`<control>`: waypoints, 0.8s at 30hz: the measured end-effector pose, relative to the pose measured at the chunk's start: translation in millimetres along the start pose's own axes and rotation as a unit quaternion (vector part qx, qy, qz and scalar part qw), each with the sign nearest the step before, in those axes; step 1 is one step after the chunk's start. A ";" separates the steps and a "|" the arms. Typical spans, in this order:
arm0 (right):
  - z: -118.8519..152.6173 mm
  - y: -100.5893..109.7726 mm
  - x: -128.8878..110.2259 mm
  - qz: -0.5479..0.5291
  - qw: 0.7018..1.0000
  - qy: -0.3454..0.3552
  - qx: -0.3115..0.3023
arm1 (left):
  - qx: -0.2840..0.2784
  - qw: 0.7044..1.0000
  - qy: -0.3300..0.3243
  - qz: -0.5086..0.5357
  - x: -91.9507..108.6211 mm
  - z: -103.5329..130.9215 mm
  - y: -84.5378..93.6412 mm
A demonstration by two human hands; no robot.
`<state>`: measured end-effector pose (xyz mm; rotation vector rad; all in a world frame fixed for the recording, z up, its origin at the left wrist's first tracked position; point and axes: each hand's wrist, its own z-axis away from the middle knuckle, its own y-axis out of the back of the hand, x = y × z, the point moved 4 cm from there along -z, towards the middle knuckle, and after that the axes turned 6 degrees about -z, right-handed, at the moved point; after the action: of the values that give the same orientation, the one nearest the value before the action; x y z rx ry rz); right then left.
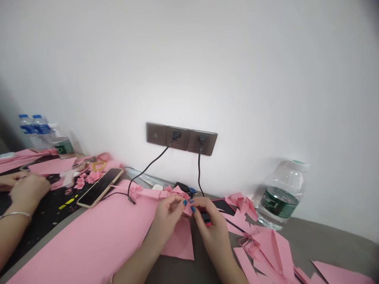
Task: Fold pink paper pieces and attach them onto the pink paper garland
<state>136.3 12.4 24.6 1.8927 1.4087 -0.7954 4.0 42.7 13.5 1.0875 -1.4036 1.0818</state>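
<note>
My left hand (170,213) and my right hand (211,219) meet at the middle of the table. Between their fingertips is a small folded piece of pink paper (187,209), pinched from both sides; its exact shape is partly hidden by the fingers. Beneath my hands lies a flat pink sheet (180,240). To the left spreads a large pink sheet (89,236). Just behind my fingers sit folded pink paper pieces (177,192).
A water bottle (281,197) stands at right among pink scraps (272,252). A phone (100,187) lies at left. Black cords run from wall sockets (182,138). A co-worker's hands (29,187) are at far left, near paper flowers (94,176) and several bottles (41,128).
</note>
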 end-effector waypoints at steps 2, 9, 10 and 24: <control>-0.1 1.9 0.8 0.012 1.000 0.002 0.008 | -0.016 1.000 0.011 0.012 0.4 0.0 -1.8; -3.6 6.4 -3.5 0.055 0.997 0.048 -0.027 | -0.025 0.998 0.039 0.050 -1.0 0.6 -3.9; -4.0 6.7 -3.6 0.068 0.996 0.052 -0.041 | -0.023 0.998 0.039 0.050 -0.9 0.6 -3.6; 0.2 7.3 -1.0 0.112 0.991 0.053 -0.042 | -0.027 0.998 0.037 0.048 -1.3 -0.1 -2.1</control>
<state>143.1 10.0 26.2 2.0089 1.2417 -0.5278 6.2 42.5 12.4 0.9404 -1.4302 1.1353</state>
